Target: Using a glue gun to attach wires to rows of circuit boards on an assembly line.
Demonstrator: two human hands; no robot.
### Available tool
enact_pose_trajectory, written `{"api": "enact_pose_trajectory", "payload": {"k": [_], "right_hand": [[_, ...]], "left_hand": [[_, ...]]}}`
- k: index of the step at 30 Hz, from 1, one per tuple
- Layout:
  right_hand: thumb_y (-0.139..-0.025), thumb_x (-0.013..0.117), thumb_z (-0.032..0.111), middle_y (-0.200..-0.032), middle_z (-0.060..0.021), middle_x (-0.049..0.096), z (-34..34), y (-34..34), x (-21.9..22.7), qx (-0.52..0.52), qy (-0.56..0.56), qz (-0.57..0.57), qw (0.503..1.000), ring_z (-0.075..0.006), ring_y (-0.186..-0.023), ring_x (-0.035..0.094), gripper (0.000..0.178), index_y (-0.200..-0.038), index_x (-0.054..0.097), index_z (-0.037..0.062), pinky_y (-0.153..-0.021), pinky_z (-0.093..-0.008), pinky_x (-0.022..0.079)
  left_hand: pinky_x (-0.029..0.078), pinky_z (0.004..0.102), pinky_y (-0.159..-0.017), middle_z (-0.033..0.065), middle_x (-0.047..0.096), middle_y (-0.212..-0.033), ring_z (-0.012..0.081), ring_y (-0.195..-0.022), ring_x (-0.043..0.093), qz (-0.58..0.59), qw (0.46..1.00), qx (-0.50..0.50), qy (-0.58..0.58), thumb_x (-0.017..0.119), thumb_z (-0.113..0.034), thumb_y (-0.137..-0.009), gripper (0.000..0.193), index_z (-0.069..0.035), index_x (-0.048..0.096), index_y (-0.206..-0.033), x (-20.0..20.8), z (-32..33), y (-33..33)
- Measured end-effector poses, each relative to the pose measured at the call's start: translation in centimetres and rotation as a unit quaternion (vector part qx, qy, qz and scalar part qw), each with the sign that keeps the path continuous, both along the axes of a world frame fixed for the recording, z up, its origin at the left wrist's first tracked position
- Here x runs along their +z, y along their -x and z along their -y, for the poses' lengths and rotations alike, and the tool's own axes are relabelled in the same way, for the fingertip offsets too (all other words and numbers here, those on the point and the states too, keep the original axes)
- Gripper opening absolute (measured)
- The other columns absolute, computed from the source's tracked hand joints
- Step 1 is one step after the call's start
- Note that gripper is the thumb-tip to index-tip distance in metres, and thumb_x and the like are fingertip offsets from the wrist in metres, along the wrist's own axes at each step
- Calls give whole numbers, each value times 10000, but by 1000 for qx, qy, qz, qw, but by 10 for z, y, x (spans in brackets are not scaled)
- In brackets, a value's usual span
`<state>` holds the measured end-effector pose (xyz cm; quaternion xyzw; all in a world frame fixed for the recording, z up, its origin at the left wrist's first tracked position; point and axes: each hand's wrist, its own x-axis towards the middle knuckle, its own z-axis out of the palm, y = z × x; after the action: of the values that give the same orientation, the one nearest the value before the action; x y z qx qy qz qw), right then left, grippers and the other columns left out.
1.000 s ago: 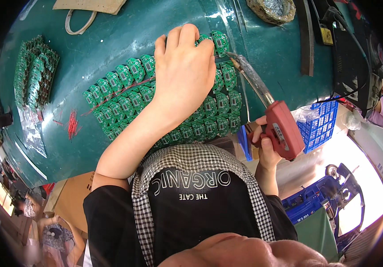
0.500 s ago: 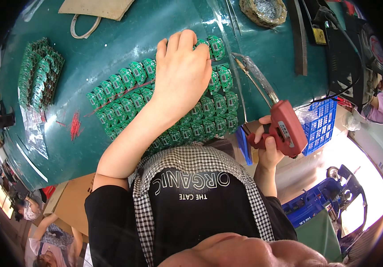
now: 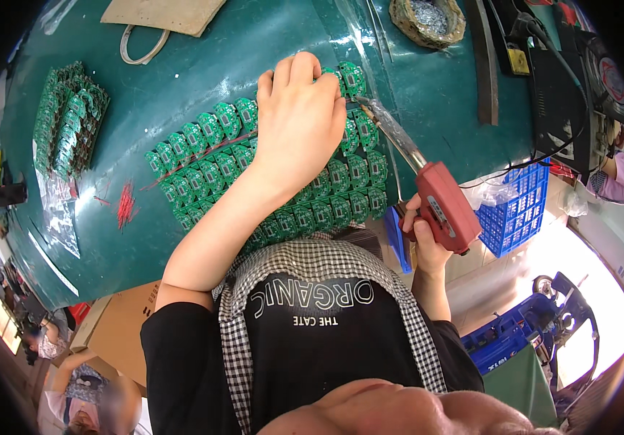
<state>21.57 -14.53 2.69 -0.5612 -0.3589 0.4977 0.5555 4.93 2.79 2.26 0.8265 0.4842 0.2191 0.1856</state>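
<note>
A: Soldering gun [image 3: 448, 208] tip shifted left to far row of green boards [image 3: 338, 175]. State?
B: Right hand [image 3: 428, 235]: fingers round gun. Left hand [image 3: 300, 123]: curled over row, grip hidden. Boards near surface [image 3: 203, 72]'s near edge. Red wire [image 3: 214, 149] along far row; nearer rows look undone, loose wires [image 3: 125, 207] remain.

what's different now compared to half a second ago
The right hand has moved the red soldering gun leftward, bringing its tip to the right end of the top row of green circuit boards; contact is unclear. Nothing was visibly taken or let go. The left hand stays over that row, and the right keeps its grip.
</note>
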Motion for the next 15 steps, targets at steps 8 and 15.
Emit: {"api": "enact_pose_trajectory", "payload": {"k": [8, 15], "right_hand": [[-745, 658, 126, -912, -89, 556, 3, -3, -6, -3, 32, -6, 999, -115, -689, 526, 548, -1198, 387, -22, -602, -236, 443], [-741, 659, 112, -920, -98, 560, 1, -1, -2, -4, 30, 4, 1000, -114, -675, 522, 599, -1228, 342, -31, -597, -226, 433]], "left_hand": [[370, 389, -770, 98, 467, -844, 255, -866, 470, -1, 1000, 4, 3, 589, -89, -684, 85, -8, 569, -695, 1, -1, -1], [372, 391, -774, 104, 477, -842, 258, -879, 472, -8, 1000, -1, 0, 587, -94, -686, 88, -9, 582, -710, 1, -1, -2]]}}
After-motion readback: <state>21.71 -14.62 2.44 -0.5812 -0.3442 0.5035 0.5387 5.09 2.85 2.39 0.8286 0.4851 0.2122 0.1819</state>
